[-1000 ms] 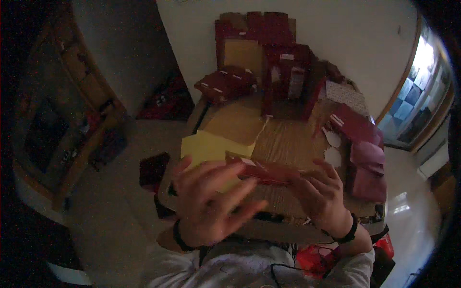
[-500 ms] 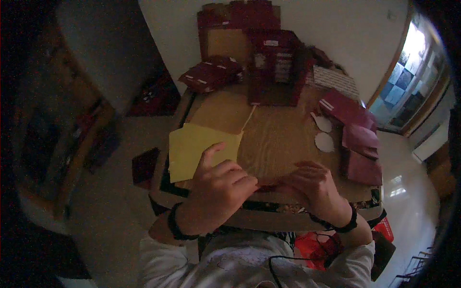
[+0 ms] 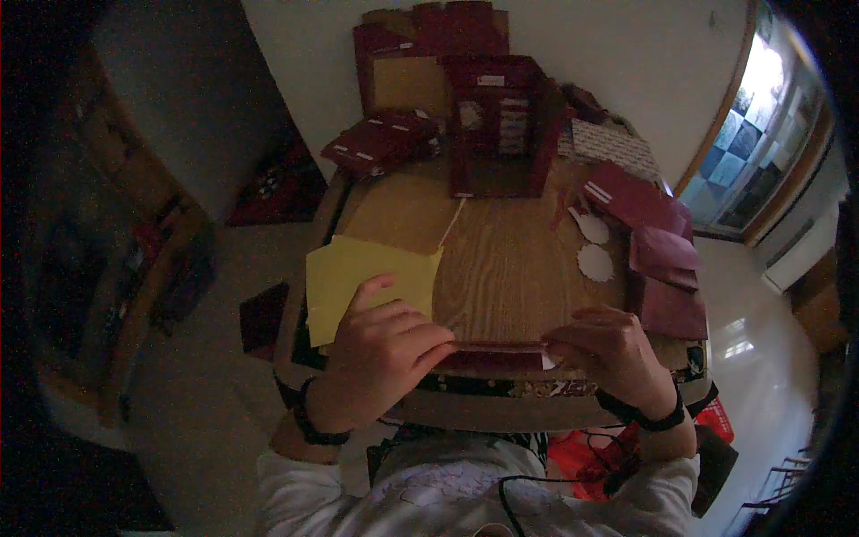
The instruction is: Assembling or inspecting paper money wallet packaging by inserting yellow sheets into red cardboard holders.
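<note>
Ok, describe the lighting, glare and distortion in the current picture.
Head view: dim and grainy; glare washes out the glass at upper right, whose wooden frame bows; light reflects off the floor below; low light dulls the dark red piece between left hand and right hand.

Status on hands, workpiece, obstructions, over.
Left hand, right hand pinching opposite ends of narrow dark-red paper-like piece. Flat yellow paper sheet partly behind left hand. Nothing visibly blocking.

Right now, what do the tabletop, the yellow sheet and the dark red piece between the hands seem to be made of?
Tabletop: wood or woodgrain laminate, dull; grain lines show.
Yellow sheet: probably matte paper or thin card; flat, no shine.
Dark red piece: perhaps card, straight-edged; too dark to judge finish.
</note>
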Demonstrator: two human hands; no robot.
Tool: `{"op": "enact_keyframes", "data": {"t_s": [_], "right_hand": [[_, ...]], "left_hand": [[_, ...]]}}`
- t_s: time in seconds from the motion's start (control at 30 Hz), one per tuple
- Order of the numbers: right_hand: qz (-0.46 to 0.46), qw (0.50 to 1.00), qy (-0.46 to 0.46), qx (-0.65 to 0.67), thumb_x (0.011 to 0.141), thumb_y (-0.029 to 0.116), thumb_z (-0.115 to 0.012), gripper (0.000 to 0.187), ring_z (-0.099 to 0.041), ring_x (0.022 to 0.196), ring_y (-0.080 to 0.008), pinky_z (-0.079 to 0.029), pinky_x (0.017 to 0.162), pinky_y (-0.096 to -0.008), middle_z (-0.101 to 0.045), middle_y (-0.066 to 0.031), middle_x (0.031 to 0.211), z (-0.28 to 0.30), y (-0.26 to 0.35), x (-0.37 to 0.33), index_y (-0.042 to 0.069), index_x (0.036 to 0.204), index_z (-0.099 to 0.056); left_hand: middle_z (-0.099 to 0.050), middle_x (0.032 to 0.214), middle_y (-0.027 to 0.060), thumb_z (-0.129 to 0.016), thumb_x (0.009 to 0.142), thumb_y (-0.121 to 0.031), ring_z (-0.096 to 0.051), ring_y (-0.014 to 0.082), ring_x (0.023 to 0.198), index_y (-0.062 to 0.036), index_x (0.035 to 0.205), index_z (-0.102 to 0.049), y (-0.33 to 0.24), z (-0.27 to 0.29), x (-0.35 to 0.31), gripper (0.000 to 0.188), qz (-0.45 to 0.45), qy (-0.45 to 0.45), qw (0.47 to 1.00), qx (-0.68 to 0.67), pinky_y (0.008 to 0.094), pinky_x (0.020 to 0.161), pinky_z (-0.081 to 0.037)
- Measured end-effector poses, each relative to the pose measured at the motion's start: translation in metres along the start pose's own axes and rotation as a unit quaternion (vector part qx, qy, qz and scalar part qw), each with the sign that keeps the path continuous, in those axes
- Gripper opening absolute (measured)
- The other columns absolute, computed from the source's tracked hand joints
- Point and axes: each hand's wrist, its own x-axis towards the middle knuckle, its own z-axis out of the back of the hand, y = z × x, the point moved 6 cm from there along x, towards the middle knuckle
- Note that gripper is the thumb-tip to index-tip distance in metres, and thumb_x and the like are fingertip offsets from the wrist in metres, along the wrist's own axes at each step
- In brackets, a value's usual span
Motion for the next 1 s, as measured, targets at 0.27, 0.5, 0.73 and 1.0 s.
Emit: {"op": "enact_keyframes", "data": {"t_s": [0.27, 0.5, 0.73, 1.0], "right_hand": [[-0.043, 0.998, -0.011, 0.043, 0.072, 0.009, -0.062, 0.018, -0.063, 0.071, -0.028, -0.05, 0.065, -0.0358, -0.064, -0.0083, 0.077, 0.01, -0.007, -0.008, 0.005, 0.089, -0.065], [0.023, 0.999, -0.024, -0.042, 0.07, 0.01, -0.064, 0.016, -0.061, 0.065, -0.0269, -0.047, 0.062, -0.036, -0.063, -0.0092, 0.07, -0.014, 0.001, -0.007, 0.003, 0.085, -0.064], [0.03, 0.999, -0.02, -0.023, 0.066, 0.021, -0.068, 0.03, -0.064, 0.078, -0.0274, -0.051, 0.07, -0.0398, -0.065, -0.0087, 0.084, -0.002, 0.017, -0.003, 0.006, 0.092, -0.064], [-0.301, 0.929, -0.173, 0.131, 0.084, 0.014, -0.057, 0.013, -0.059, 0.069, -0.0131, -0.045, 0.062, -0.0272, -0.062, -0.0027, 0.072, 0.025, -0.053, -0.092, 0.003, 0.082, -0.063]], "left_hand": [[-0.062, 0.07, 0.0025, -0.071, 0.071, -0.018, -0.061, 0.0182, 0.072, -0.0107, 0.076, -0.062, 0.01, 0.003, 0.0, 0.012, 0.025, 0.014, 1.0, 0.004, 0.0422, 0.093, -0.037], [-0.063, 0.077, 0.0034, -0.072, 0.071, -0.023, -0.06, 0.0205, 0.078, -0.0129, 0.083, -0.066, -0.014, -0.037, 0.01, 0.017, 0.003, 0.067, 0.998, 0.001, 0.0416, 0.088, -0.041], [-0.063, 0.073, 0.0019, -0.07, 0.073, -0.022, -0.06, 0.0182, 0.077, -0.0127, 0.082, -0.066, -0.009, -0.035, 0.009, 0.014, -0.023, 0.058, 0.997, -0.044, 0.0403, 0.087, -0.039], [-0.066, 0.086, 0.006, -0.067, 0.078, -0.021, -0.061, 0.0192, 0.085, -0.0079, 0.093, -0.066, 0.062, 0.016, -0.03, 0.02, 0.12, -0.071, 0.988, -0.067, 0.0384, 0.088, -0.042]]}}
